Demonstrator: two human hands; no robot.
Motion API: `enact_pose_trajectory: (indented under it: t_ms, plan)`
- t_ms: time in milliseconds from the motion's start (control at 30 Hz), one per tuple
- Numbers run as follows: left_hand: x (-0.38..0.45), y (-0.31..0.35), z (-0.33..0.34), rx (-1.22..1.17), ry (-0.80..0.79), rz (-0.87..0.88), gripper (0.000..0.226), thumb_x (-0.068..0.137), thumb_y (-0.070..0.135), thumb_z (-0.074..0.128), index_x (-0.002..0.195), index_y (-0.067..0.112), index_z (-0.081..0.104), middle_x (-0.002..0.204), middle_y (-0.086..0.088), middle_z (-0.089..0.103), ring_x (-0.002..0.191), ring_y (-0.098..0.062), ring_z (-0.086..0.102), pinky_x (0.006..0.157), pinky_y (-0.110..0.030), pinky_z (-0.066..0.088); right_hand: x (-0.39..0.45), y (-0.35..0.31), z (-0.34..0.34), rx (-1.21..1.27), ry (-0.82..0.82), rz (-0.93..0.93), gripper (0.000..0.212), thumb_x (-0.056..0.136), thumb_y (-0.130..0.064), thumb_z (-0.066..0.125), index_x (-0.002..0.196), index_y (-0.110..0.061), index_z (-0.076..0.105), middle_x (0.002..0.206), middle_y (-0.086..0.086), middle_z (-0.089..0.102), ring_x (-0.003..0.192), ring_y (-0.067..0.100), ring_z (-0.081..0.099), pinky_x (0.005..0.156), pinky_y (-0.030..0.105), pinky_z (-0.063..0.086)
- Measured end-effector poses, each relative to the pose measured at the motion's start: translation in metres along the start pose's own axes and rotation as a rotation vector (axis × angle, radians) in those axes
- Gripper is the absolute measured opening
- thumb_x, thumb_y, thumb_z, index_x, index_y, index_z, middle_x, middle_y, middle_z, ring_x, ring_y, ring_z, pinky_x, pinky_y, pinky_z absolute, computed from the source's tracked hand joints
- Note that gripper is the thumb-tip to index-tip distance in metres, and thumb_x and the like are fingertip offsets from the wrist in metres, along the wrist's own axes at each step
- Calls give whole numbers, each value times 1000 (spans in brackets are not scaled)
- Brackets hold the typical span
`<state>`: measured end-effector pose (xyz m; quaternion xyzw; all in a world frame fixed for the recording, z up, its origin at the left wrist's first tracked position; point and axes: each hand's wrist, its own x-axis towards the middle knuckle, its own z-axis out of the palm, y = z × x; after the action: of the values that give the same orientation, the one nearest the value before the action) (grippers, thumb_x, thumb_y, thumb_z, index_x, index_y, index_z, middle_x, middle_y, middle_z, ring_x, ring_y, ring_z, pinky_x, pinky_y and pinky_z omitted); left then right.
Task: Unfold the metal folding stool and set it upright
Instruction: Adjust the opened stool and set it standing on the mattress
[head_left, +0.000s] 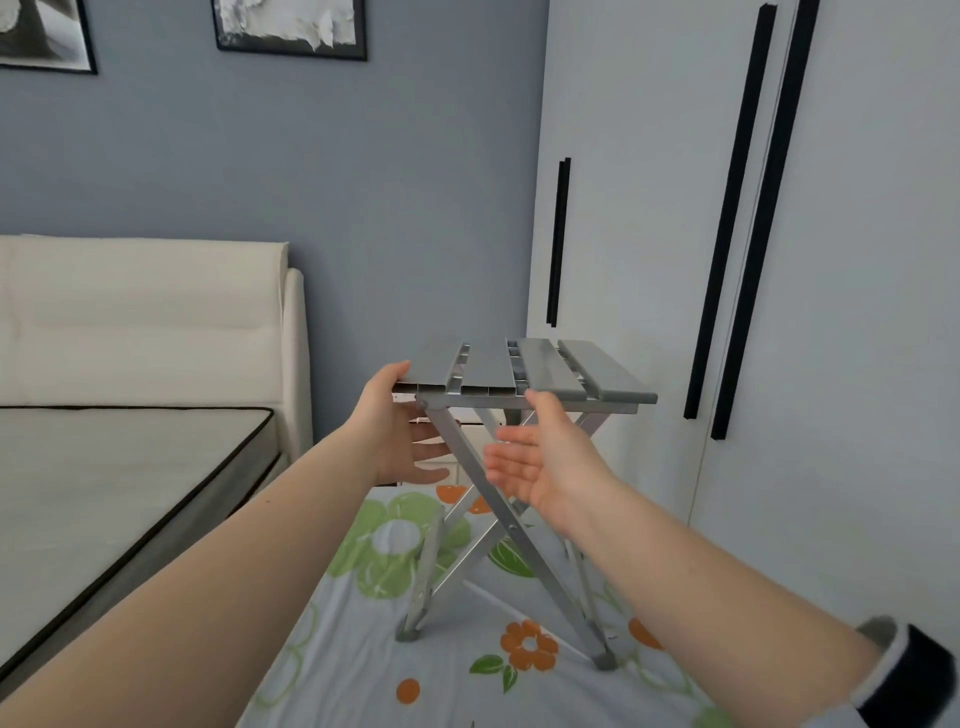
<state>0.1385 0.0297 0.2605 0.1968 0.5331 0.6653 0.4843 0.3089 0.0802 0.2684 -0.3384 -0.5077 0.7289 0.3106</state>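
Metal folding stool (519, 374) stands upright; left hand (400, 431) spread, touching seat's 9 o'clock edge; right hand (545, 457) spread at 6 o'clock.

Bed (104, 467), floral sheet (363, 649), white wardrobe (649, 182), framed pictures (291, 26).

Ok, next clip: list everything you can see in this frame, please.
Metal folding stool: 1, grey seat, silver legs, unfolded, upright on the sheet.
Floral sheet: 1, white with green and orange flowers, under the stool.
Mattress: 1, grey, left.
Headboard: 1, cream, far left.
Framed pictures: 2, black frames, on the blue-grey wall.
Wardrobe: 1, white, right.
Handles: 3, black, on the wardrobe.
Wristband: 1, dark, right forearm.
Left hand: open, thumb at the seat's left edge.
Right hand: open, near the seat's front edge.
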Motion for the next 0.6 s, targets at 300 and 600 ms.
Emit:
enact_pose_trajectory:
  t_ms: [300,600]
  plan:
    - [-7,-2,10,-103,45,1,52,80,59,44,92,10,56,97,-14,57,96,-46,57,72,-45,48,34,-6,13,453,80,20,59,90,-48,51,132,-8,44,112,21,62,105,31,59,100,39,45]
    - [-1,5,5,-53,98,93,25,81,37,48,76,14,58,82,-7,64,89,-33,60,84,-47,39,46,-10,19,671,29,-51,29,89,-13,61,116,-6,53,117,21,63,87,31,65,80,42,54]
